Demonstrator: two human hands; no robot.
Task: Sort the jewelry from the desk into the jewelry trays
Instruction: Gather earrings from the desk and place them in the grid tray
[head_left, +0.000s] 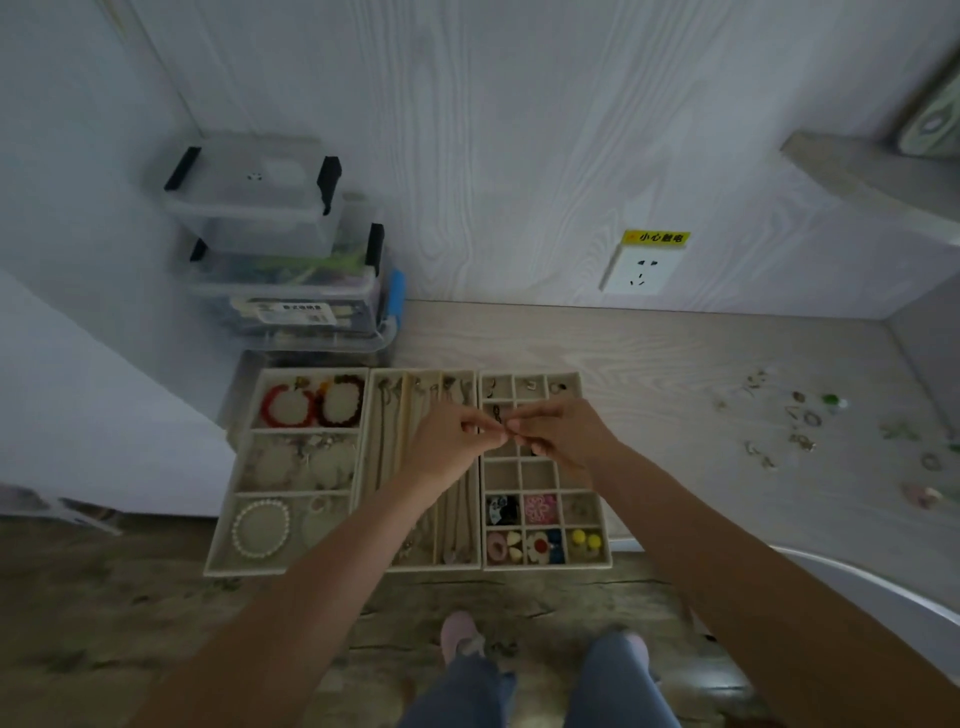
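Three beige jewelry trays lie side by side on the desk. The left tray (244, 457) holds red, dark and pearl bracelets. The middle tray (370, 415) holds necklaces in long slots. The right grid tray (592, 499) holds earrings and colourful pieces. My left hand (457, 441) and my right hand (561, 434) meet fingertip to fingertip above the seam between the middle and right trays. Both pinch a tiny piece of jewelry (505, 427), too small to identify. Loose jewelry (802, 421) lies scattered on the desk at the right.
Stacked clear plastic storage boxes (291, 260) stand behind the left tray against the wall. A wall socket (641, 270) with a yellow warning label sits above the desk. The desk's front edge runs just below the trays; my legs and the floor show beneath.
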